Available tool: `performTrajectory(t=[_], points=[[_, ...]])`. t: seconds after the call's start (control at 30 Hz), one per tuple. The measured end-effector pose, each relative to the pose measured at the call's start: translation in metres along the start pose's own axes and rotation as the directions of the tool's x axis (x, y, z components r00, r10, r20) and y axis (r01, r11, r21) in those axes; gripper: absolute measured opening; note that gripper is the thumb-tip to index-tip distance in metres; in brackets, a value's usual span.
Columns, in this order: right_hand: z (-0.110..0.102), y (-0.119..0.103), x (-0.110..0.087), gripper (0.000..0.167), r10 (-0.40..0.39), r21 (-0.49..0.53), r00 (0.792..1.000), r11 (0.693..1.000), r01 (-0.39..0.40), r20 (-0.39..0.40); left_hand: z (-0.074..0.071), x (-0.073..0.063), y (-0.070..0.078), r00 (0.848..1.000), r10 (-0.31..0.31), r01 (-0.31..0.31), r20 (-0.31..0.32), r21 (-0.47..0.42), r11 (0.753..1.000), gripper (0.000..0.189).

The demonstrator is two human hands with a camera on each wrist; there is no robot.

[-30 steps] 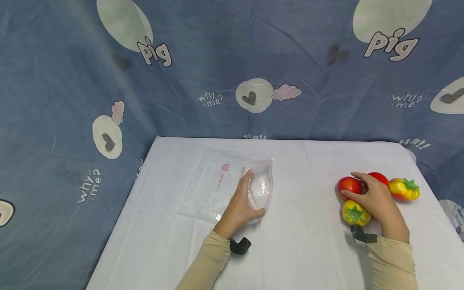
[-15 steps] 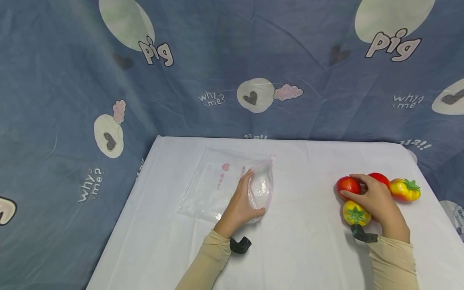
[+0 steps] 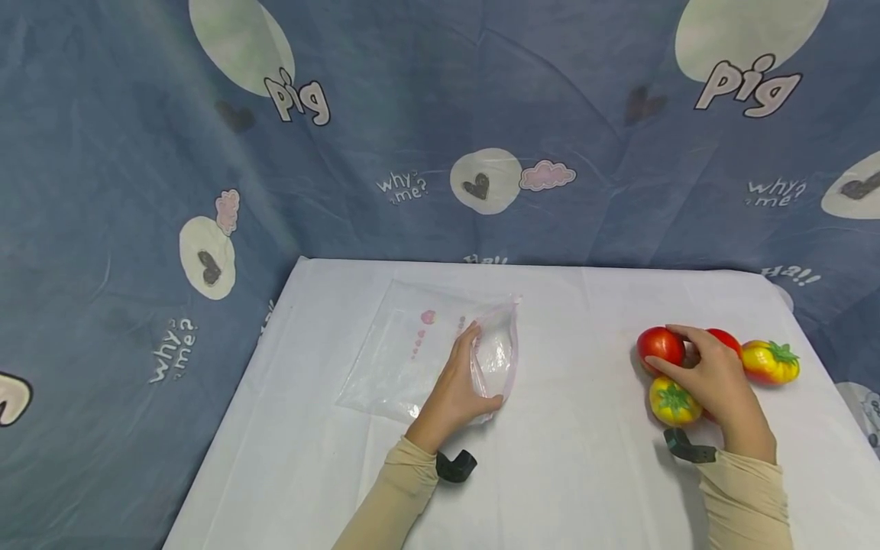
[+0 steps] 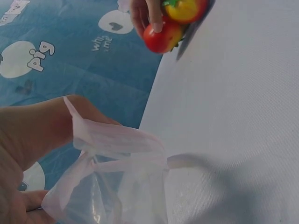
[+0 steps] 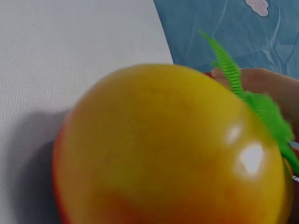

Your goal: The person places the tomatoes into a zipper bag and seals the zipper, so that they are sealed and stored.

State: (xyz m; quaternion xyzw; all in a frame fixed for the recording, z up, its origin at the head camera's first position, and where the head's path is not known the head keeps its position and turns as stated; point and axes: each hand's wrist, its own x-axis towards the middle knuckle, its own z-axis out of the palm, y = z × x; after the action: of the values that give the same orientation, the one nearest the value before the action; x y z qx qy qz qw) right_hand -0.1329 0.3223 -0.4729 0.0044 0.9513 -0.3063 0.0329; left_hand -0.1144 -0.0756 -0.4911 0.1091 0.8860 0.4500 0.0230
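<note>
My left hand [image 3: 450, 386] holds a clear zip bag [image 3: 392, 351] by its pink-edged mouth. Thumb and fingers spread that mouth apart, and the bag lies flat on the white table. In the left wrist view the bag's mouth [image 4: 126, 140] gapes beside the thumb. At the right, my right hand [image 3: 718, 382] grips a shiny red tomato [image 3: 660, 347] between thumb and fingers. Just below it sits a yellow tomato [image 3: 674, 402] with a green leafy top, which fills much of the right wrist view as a large yellow tomato [image 5: 173, 149].
Another red tomato [image 3: 725, 340] is partly hidden behind my right hand. Beside it lies a yellow-red tomato [image 3: 770, 362] with green leaves. A white cloth [image 3: 564, 458] covers the table, and a blue printed curtain [image 3: 385, 107] hangs behind and at the left.
The red tomato in my right hand has shifted slightly up and left in the head view. The yellow one beneath it has turned a little. My left hand and the bag have stayed put.
</note>
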Motion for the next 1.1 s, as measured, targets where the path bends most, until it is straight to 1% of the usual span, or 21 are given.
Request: performTrajectory(t=[0.17,0.33,0.57,0.8,0.9,1.1], points=[[0.003,-0.003,-0.001,0.08,-0.015,0.009,0.998,1.0,0.015,-0.057,0.0,0.0,0.001,1.0,0.004,-0.004,0.001,-0.001,1.0,0.119],[0.005,-0.007,-0.001,0.078,-0.027,0.031,0.995,0.999,0.03,-0.092,0.0,0.0,0.001,1.0,0.001,-0.001,0.0,-0.003,1.0,0.12],[0.01,-0.017,-0.001,0.074,-0.075,0.076,0.991,0.994,0.083,-0.107,0.001,0.001,0.0,1.0,0.001,-0.001,0.001,-0.002,1.0,0.119],[0.021,-0.028,0.003,0.073,-0.122,0.13,0.986,0.982,0.137,-0.115,0.0,0.001,0.001,1.0,-0.005,0.005,0.005,0.005,1.0,0.117],[0.026,-0.032,0.005,0.071,-0.144,0.125,0.98,0.979,0.161,-0.135,0.001,0.001,0.001,1.0,-0.003,0.003,0.003,0.01,1.0,0.117],[0.035,-0.039,0.007,0.071,-0.175,0.133,0.974,0.972,0.194,-0.144,0.001,0.0,0.001,1.0,0.006,-0.006,0.002,0.011,1.0,0.118]])
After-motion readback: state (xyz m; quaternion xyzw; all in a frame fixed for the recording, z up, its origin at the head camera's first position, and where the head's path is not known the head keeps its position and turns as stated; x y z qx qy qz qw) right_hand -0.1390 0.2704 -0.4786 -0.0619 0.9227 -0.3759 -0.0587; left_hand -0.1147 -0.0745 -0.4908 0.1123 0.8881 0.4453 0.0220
